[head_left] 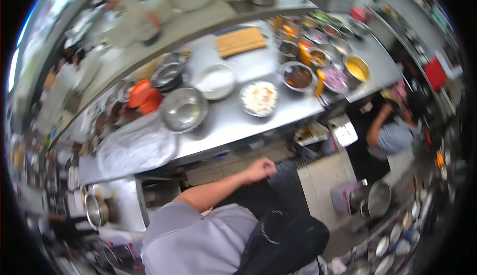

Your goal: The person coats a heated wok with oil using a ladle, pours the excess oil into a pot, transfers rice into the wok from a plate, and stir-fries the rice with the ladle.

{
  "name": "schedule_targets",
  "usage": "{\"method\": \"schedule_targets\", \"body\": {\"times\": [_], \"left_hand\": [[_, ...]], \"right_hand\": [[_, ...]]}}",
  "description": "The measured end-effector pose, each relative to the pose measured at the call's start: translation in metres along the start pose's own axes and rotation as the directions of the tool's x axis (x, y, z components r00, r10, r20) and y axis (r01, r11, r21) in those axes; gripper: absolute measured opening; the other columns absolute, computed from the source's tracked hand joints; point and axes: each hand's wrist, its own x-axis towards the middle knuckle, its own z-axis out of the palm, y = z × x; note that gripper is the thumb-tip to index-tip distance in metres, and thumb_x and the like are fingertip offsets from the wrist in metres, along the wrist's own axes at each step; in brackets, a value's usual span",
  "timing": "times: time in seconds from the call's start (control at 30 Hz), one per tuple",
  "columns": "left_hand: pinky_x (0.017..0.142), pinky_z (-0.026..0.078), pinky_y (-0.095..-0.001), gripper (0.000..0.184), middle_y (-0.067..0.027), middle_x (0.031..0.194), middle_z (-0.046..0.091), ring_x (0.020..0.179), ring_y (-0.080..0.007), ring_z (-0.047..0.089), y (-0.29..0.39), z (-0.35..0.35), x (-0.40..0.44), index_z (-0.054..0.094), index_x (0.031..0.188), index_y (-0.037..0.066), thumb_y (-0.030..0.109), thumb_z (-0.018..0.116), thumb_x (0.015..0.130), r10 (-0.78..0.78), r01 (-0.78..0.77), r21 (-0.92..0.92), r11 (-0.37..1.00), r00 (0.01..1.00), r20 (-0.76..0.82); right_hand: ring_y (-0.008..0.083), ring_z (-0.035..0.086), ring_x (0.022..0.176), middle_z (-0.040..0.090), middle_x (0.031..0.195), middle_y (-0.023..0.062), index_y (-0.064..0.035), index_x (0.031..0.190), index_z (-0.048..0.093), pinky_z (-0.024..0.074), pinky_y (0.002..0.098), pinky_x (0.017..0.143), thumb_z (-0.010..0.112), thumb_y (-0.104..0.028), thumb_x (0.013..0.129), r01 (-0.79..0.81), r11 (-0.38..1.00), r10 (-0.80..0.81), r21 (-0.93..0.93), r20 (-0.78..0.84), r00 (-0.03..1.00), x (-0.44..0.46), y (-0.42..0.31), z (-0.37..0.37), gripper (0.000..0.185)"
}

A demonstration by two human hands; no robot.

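My left hand (261,169) is closed in a loose fist over the dark apron, with nothing visible in it. Its bare forearm comes from a grey sleeve at lower left. The hand touches no dish and is away from the steel counter's front edge. My right hand is out of view. On the steel counter (213,137) beyond are a bowl of white chopped food (259,98), a white dish (215,81), a metal bowl (183,109) and a bowl of dark sauce (297,76).
A cutting board (240,42) lies at the counter's back. Right of it stand bowls of purple pieces (335,79) and yellow liquid (357,68). A clear plastic sheet (136,148) covers the left part. Another person (395,133) is at the right, near a large pot (379,199).
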Motion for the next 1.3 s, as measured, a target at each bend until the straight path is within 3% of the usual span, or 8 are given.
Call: {"method": "schedule_targets", "body": {"times": [0.17,0.27,0.67,0.77,0.83,1.03,1.17,1.3], "left_hand": [[0.086,0.049,-0.0425,0.044,-0.0181,0.105,0.060,0.099,-0.0338,0.060,-0.011,0.027,-0.043,0.057,0.113,0.001,0.031,0.069,0.082,0.292,-0.412,0.557,0.721,0.910,0.296],[0.092,0.046,-0.0442,0.044,-0.0178,0.112,0.056,0.108,-0.0368,0.055,-0.009,0.035,-0.051,0.054,0.117,0.003,0.029,0.067,0.085,0.322,-0.604,0.440,0.665,0.763,0.561],[0.085,0.046,-0.0404,0.025,-0.0134,0.100,0.059,0.097,-0.0318,0.057,0.053,-0.010,-0.053,0.052,0.092,0.004,0.025,0.065,0.090,0.499,-0.639,0.326,0.697,0.758,0.420],[0.084,0.050,-0.0353,0.028,-0.0092,0.102,0.064,0.096,-0.0196,0.062,0.106,-0.067,-0.072,0.059,0.109,0.004,0.024,0.066,0.091,0.584,-0.573,0.339,0.746,0.808,0.081],[0.066,0.051,-0.0267,0.028,-0.0036,0.093,0.064,0.080,-0.0088,0.062,0.144,-0.107,-0.093,0.058,0.113,0.007,0.023,0.065,0.092,0.421,-0.436,-0.052,0.899,0.890,-0.174],[0.056,0.036,-0.0199,0.028,0.0059,0.068,0.048,0.062,-0.0031,0.046,0.245,-0.186,-0.157,0.056,0.112,0.007,0.017,0.070,0.090,0.747,-0.608,0.450,0.654,0.610,-0.263],[0.061,0.041,-0.0179,0.030,0.0039,0.074,0.052,0.068,-0.0031,0.051,0.282,-0.210,-0.185,0.055,0.117,0.006,0.011,0.068,0.090,0.803,-0.744,0.331,0.581,0.456,-0.384],[0.085,0.047,-0.0296,0.058,-0.0134,0.114,0.063,0.097,-0.0174,0.063,0.286,-0.229,-0.175,0.042,0.138,0.000,0.037,0.059,0.096,0.879,-0.923,-0.003,0.385,0.368,-0.302]], "right_hand": [[0.0148,0.063,0.068,0.060,0.074,0.0039,-0.0015,0.099,0.058,0.0491,0.0289,0.057,0.058,-0.016,0.092,-0.082,0.994,0.075,-0.072,-0.086,0.993,-0.013,-0.078,0.008,0.015],[0.0148,0.063,0.068,0.060,0.074,0.0040,-0.0012,0.099,0.058,0.0491,0.0289,0.057,0.058,-0.016,0.092,-0.053,0.994,0.044,-0.095,-0.090,0.995,-0.012,-0.111,0.015,0.016],[0.0150,0.063,0.068,0.060,0.074,0.0045,0.0000,0.099,0.059,0.0490,0.0286,0.058,0.058,-0.016,0.092,0.037,0.977,-0.057,-0.210,-0.089,0.994,-0.022,-0.184,0.023,0.017],[0.0151,0.063,0.068,0.060,0.074,0.0046,0.0003,0.099,0.059,0.0489,0.0285,0.058,0.058,-0.016,0.092,0.063,0.970,-0.083,-0.235,-0.076,0.994,-0.013,-0.201,0.022,0.018],[0.0151,0.063,0.069,0.060,0.074,0.0047,0.0005,0.099,0.059,0.0489,0.0284,0.058,0.058,-0.016,0.092,0.074,0.963,-0.098,-0.258,-0.079,0.992,-0.010,-0.209,0.020,0.018],[0.0152,0.063,0.069,0.060,0.074,0.0050,0.0012,0.099,0.060,0.0489,0.0283,0.058,0.058,-0.016,0.092,0.109,0.954,-0.137,-0.279,-0.082,0.987,0.002,-0.214,0.037,0.019],[0.0153,0.063,0.069,0.061,0.075,0.0051,0.0016,0.100,0.060,0.0488,0.0282,0.059,0.057,-0.017,0.092,0.122,0.959,-0.154,-0.255,-0.110,0.982,0.004,-0.189,0.051,0.020],[0.0154,0.064,0.069,0.061,0.075,0.0053,0.0020,0.100,0.060,0.0488,0.0281,0.059,0.057,-0.017,0.092,0.153,0.972,-0.180,-0.177,-0.143,0.973,0.016,-0.139,0.039,0.020]]}}
